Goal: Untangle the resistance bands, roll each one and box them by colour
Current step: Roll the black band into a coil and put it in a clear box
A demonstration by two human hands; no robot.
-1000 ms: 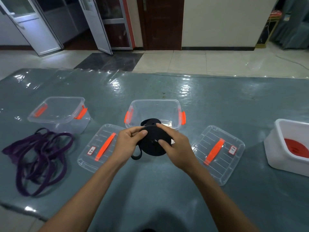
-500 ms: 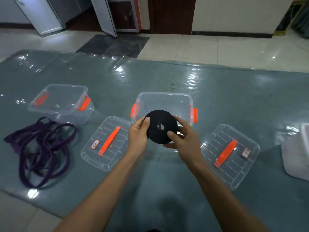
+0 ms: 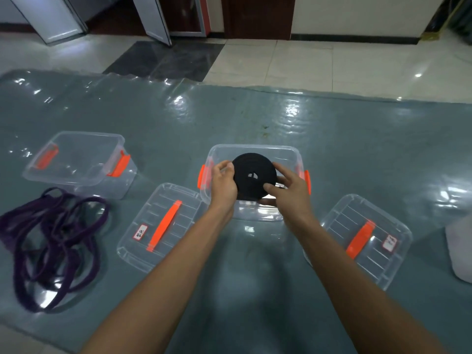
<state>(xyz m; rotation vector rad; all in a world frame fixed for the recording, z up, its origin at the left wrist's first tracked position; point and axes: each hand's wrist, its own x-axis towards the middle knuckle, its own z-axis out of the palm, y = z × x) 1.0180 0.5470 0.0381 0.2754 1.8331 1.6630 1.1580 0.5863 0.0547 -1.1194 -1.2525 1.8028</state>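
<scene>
A black resistance band [image 3: 255, 176] is wound into a flat round coil with a small hole at its centre. My left hand [image 3: 223, 183] grips its left edge and my right hand [image 3: 290, 190] pinches its right and lower edge. The coil hangs over the open clear middle box [image 3: 293, 153] with orange latches. A loose tangle of purple bands [image 3: 56, 241] lies on the mat at the left.
A second open clear box [image 3: 76, 162] stands at the left. Two clear lids with orange handles and labels lie flat, one lid [image 3: 163, 226] left of my arms, the other lid [image 3: 362, 238] at the right. A white container [image 3: 459, 241] sits at the right edge.
The black coil, rolled tight over the last second, has moved forward from above the mat to above the middle box, still held by both hands. The view tilted down.
</scene>
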